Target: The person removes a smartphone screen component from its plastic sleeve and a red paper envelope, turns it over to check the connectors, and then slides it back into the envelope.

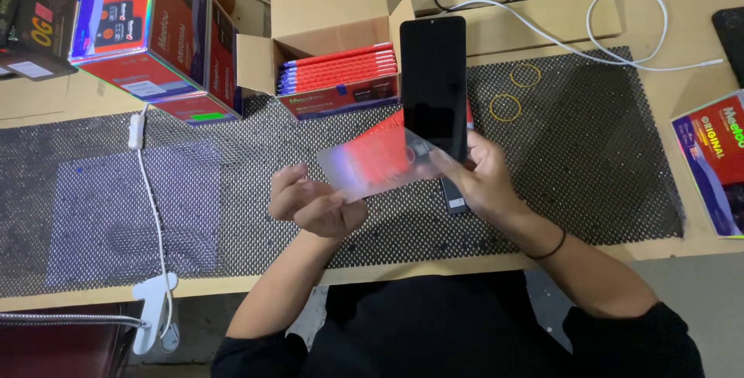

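I see my right hand [480, 172] clamped on a black phone screen panel [434, 83] held upright above the bench's black mesh mat [589, 161], my left hand [314, 203] pinching a blurred red packet [372, 162].

This looks like a small packing or repair shop for phone parts, not a home. The table [46, 99] is plain brown, w/ a black bumpy mat [589, 161] laid over it so things don't slip. An open cardboard box [329, 17] sits at the back, full of thin red packs [341, 68] all the same. More bright boxes [151, 29] are stacked at the left, and another [713, 161] lies at the right edge. White cables [620, 21] run across the top, and 2 rubber bands [515, 91] lie on the mat. A clip lamp [151, 312] is clamped to the front edge.
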